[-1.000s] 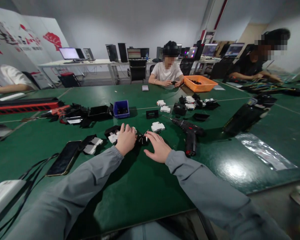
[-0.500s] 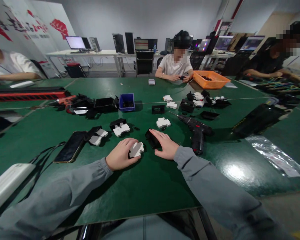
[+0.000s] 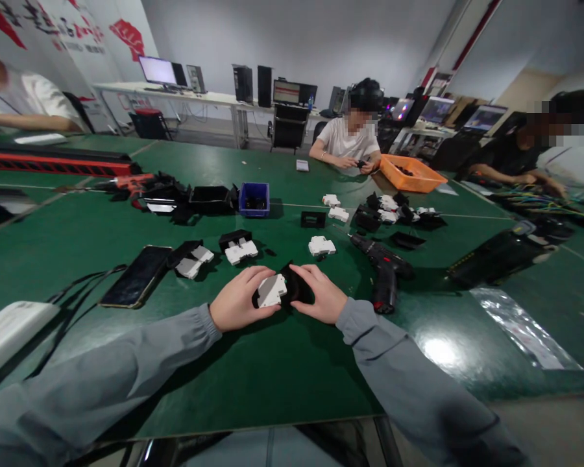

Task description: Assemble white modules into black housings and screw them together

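Between the thumb and fingers of my left hand is a white circuit breaker. My right hand grips a black plastic cover by its right side. Cover and breaker meet in front of me, just above the table; whether one has entered the other I cannot tell. Beyond my hands lies another white breaker. Two breakers with black covers, one nearer and one farther, stand to the left. A black cordless drill lies to the right of my right hand.
A phone and a white power strip with cables lie left. Farther back are a blue bin, a pile of covers and breakers, and an orange basket. A dark bottle and plastic bag lie right. Other people sit around the table.
My right hand has brought the black cover left against the breaker in my left hand. The whole view has tilted slightly.
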